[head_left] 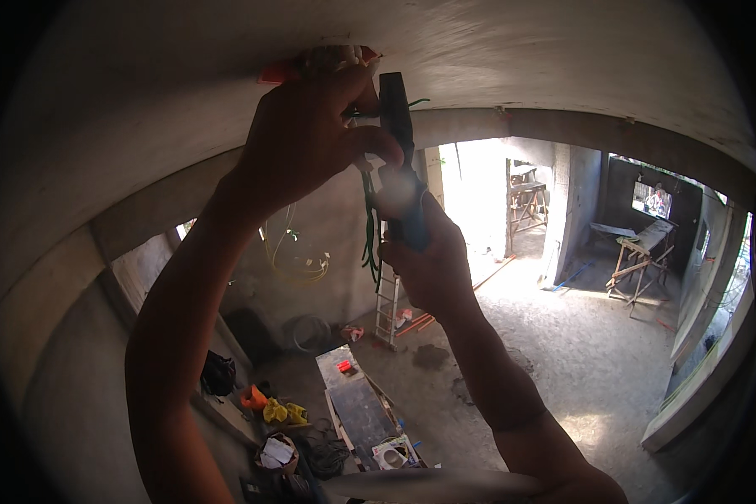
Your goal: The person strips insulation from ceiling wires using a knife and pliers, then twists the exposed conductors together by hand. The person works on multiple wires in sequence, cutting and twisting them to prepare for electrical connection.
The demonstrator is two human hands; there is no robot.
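Note:
My left hand (298, 143) is raised to a red ceiling box (275, 70), its fingers curled at the opening; what they grip is hidden. My right hand (428, 260) is wrapped round blue-handled pliers (399, 126), whose dark head points up beside the left fingers, just below the ceiling. Green wires (369, 235) dangle between the hands, and a short green end sticks out behind the pliers' head. A bright glare blurs the middle of the pliers.
An aluminium ladder (385, 315) leans by the back wall, near hanging yellow wires (311, 273). Below are a long plank platform (357, 399), bags (275, 410) and coiled cable (326, 454). Right, wooden sawhorses (634, 273) stand beyond a bright doorway (470, 197).

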